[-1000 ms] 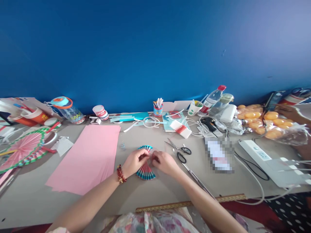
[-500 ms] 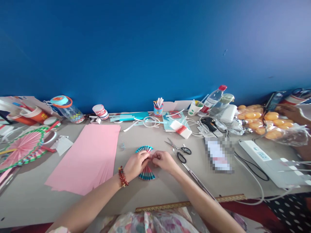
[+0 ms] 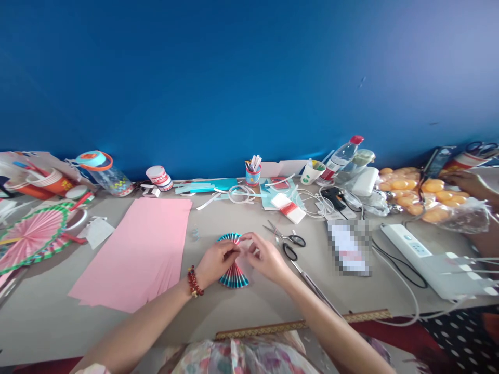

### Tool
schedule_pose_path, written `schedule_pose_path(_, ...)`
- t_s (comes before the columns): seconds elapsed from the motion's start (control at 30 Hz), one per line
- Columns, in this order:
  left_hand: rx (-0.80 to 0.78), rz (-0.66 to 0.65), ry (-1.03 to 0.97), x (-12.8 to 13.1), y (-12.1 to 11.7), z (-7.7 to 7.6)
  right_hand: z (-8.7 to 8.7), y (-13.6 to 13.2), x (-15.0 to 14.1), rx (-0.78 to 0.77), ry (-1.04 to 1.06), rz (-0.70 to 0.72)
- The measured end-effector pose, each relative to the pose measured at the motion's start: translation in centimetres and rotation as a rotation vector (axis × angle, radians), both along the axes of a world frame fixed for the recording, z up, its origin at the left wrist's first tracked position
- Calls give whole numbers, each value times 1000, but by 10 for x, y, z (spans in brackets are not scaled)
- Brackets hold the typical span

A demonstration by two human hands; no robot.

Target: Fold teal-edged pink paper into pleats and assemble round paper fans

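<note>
A small pleated paper fan (image 3: 234, 275), teal at both ends and reddish along its folds, stands out above and below my fingers. My left hand (image 3: 219, 262), with a red bead bracelet on its wrist, pinches the fan at its narrow middle. Just to the right of it hovers my right hand (image 3: 265, 257), its fingers curved and spread apart close to the pleats. Nothing is clearly visible between those fingers. Black-handled scissors (image 3: 289, 240) lie open beyond my right hand, and a long thin metal tool (image 3: 312, 283) partly passes behind my right forearm.
Pink paper sheets (image 3: 136, 249) lie on the left, beside a finished pink and green fan (image 3: 35, 234). Along the wall stand a water bottle (image 3: 339, 158) and cups. A power strip (image 3: 424, 259) with cables and another person's hand (image 3: 468, 184) are at right.
My right hand has loosened from its pinch by the fan, its fingers spreading and lifting slightly. More of the fan's folds now show. My left hand keeps its grip.
</note>
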State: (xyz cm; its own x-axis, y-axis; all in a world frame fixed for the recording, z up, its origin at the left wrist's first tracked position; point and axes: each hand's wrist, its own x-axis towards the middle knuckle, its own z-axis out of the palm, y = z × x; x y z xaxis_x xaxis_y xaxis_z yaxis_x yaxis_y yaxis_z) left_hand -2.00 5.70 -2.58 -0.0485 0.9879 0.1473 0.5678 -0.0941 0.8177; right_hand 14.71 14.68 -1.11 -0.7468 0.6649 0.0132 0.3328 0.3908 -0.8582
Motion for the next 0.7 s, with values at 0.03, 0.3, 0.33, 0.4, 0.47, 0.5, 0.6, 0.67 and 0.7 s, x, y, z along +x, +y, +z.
schedule_pose_path(0.03,-9,9,-28,-1,0,1,0,-2,-1,9,-31,11)
schedule_pose_path(0.3,-49,77,-69,-4,-2,-2,-17,-7,-11,3,-94,-13)
schedule_pose_path(0.33,-44,84,-58,-5,-2,-2,-17,-5,-12,-4,-93,-10)
schedule_pose_path(0.4,-36,101,-48,-5,-2,-3,-16,-4,-12,-23,-97,-9)
schedule_pose_path(0.47,-37,114,-53,-4,-2,-4,-15,-4,-12,-24,-110,-11)
schedule_pose_path(0.5,-42,115,-61,-4,-2,-5,-14,-5,-12,-10,-122,-12)
schedule_pose_path(0.6,-67,102,-120,-4,-2,-6,-15,-7,-12,80,-166,-15)
schedule_pose_path(0.67,-75,91,-178,-5,-2,-7,-15,-7,-13,120,-184,-7)
schedule_pose_path(0.7,-79,84,-195,-5,-3,-7,-16,-7,-13,124,-186,-2)
